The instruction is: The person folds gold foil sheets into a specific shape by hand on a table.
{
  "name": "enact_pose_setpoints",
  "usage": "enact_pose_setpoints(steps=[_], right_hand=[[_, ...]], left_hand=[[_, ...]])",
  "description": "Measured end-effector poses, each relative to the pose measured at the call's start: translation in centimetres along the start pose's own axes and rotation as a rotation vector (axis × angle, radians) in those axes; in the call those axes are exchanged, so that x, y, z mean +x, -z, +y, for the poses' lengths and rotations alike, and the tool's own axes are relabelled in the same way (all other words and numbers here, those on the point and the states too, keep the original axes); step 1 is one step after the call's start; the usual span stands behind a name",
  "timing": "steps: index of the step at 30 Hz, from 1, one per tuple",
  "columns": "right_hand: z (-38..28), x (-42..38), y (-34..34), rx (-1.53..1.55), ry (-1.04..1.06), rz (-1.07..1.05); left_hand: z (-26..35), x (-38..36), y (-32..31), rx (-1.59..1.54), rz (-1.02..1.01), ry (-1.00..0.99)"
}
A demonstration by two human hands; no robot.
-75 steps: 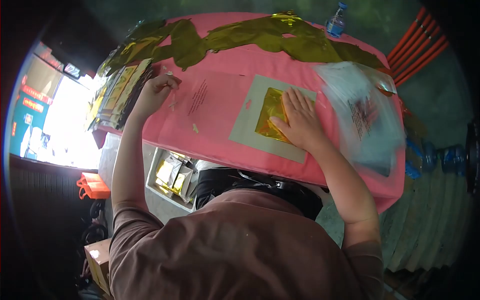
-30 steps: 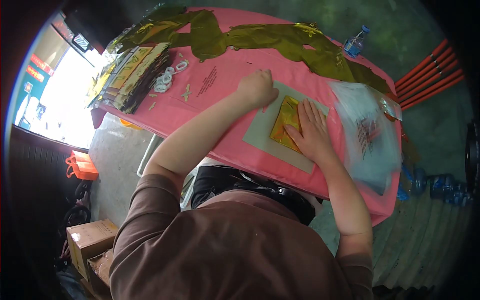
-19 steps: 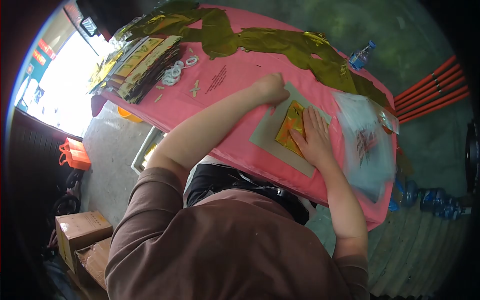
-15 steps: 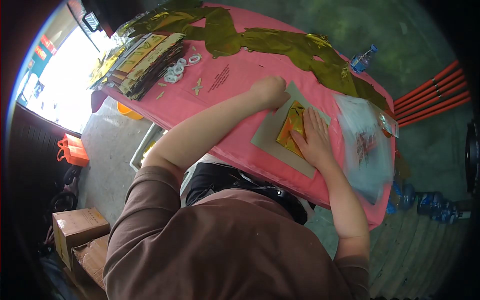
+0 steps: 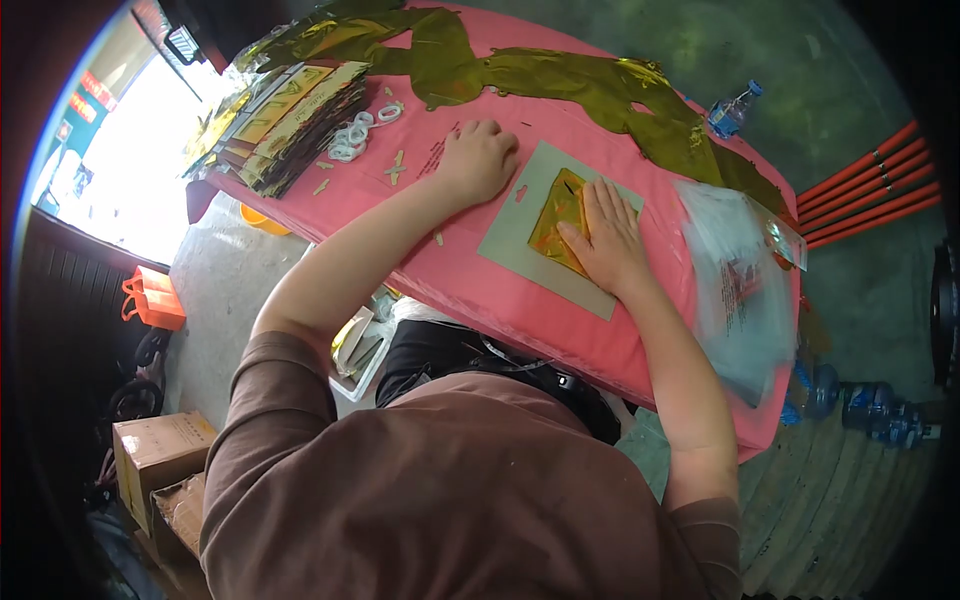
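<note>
My right hand [image 5: 608,238] lies flat on a folded gold foil piece [image 5: 556,228], its fingers stretched out. Beneath the foil is a grey card [image 5: 572,289] with a small cut-out slot near its left edge. Left of the card, my left hand [image 5: 480,160] rests over the pink tablecloth with its fingers curled; whether anything is inside them is hidden. Small pale pieces [image 5: 395,170] and several white rings [image 5: 350,139] lie farther left.
A stack of printed packs [image 5: 285,125] sits at the back left. Gold foil sheet [image 5: 560,85] stretches along the far edge, near a bottle [image 5: 735,110]. Clear plastic bags [image 5: 735,290] lie at the right. Cardboard boxes [image 5: 160,450] stand on the floor.
My left hand has moved left, off the card's upper corner, uncovering the slot. The card, foil and my right hand have shifted slightly left in view.
</note>
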State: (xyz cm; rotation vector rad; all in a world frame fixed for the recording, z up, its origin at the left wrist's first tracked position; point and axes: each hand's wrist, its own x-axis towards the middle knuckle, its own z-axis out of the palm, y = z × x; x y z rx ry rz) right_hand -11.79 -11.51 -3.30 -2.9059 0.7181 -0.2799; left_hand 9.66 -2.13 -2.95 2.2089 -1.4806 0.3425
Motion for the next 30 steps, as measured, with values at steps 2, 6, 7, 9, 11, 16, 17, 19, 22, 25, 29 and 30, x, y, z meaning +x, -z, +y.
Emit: enact_pose_setpoints(steps=[2, 6, 7, 9, 11, 16, 17, 19, 22, 25, 29, 30], right_hand=[[-0.1, 0.0, 0.0, -0.005, 0.003, 0.01], [-0.2, 0.0, 0.1, 0.002, 0.003, 0.012], [-0.2, 0.0, 0.1, 0.003, 0.004, 0.009], [-0.1, -0.1, 0.1, 0.003, -0.001, 0.005], [0.0, -0.1, -0.1, 0.0, 0.003, 0.014], [-0.1, 0.0, 0.0, 0.006, 0.009, 0.022], [-0.1, -0.1, -0.1, 0.005, 0.009, 0.024], [0.0, 0.0, -0.1, 0.007, 0.013, 0.03], [0.1, -0.1, -0.3, 0.01, 0.017, 0.039], [0.1, -0.1, -0.3, 0.01, 0.017, 0.038], [0.0, 0.0, -0.2, -0.001, 0.008, 0.026], [-0.1, 0.0, -0.1, 0.006, 0.008, 0.025]], left_hand=[[-0.7, -1.4, 0.0, -0.103, -0.028, -0.158], [-1.5, -1.7, 0.5, -0.161, -0.002, -0.205], [-1.4, -1.6, 0.8, -0.182, -0.025, -0.186], [-1.5, -1.5, 0.7, -0.208, -0.051, -0.169], [-2.0, -1.3, 0.4, -0.29, -0.068, -0.161], [-1.9, -1.3, 0.6, -0.345, -0.077, -0.127], [-1.8, -1.3, 0.7, -0.357, -0.079, -0.128], [-1.9, -1.2, 0.5, -0.385, -0.087, -0.107], [-1.7, -1.2, 0.5, -0.438, -0.091, -0.07], [-0.8, -1.3, 1.1, -0.454, -0.084, -0.044], [-0.3, -0.9, 1.4, -0.272, -0.004, -0.117], [-0.2, -0.9, 1.4, -0.272, -0.004, -0.118]])
